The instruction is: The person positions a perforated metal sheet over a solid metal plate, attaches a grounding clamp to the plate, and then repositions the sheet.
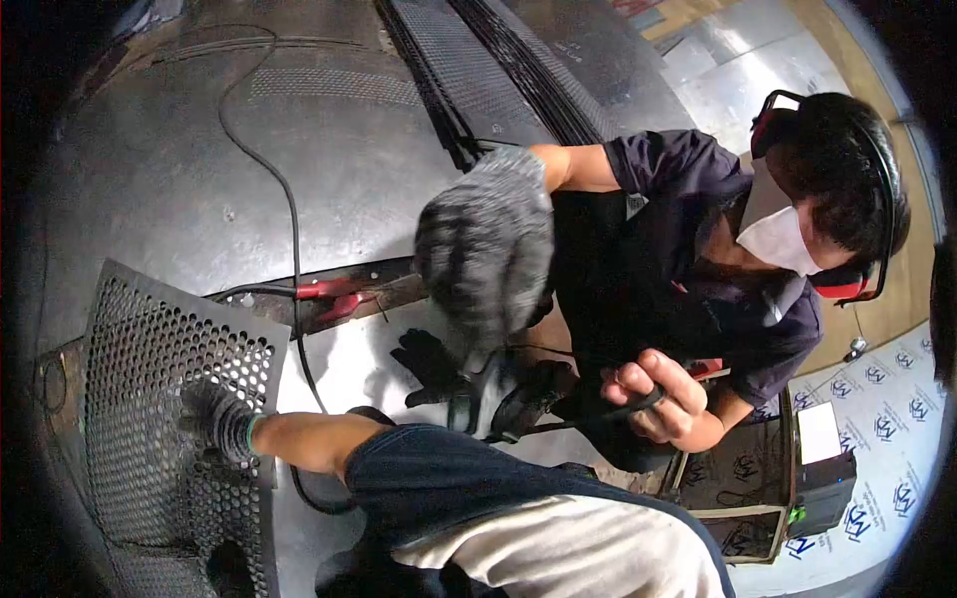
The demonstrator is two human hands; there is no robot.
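We stretch our left arm (319, 441) out to the left from a dark rolled sleeve (439, 478), forearm bare and elbow nearly straight. Our gloved left hand (221, 419) lies palm down at the end of it, wrist level, fingers loosely spread and flat.

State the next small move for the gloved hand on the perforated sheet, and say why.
Probably press the left hand down to steady the perforated sheet. It lies on the sheet near its right edge, a black cable runs just beside that edge, and the co-worker's gloved hand is raised and motion-blurred close by.
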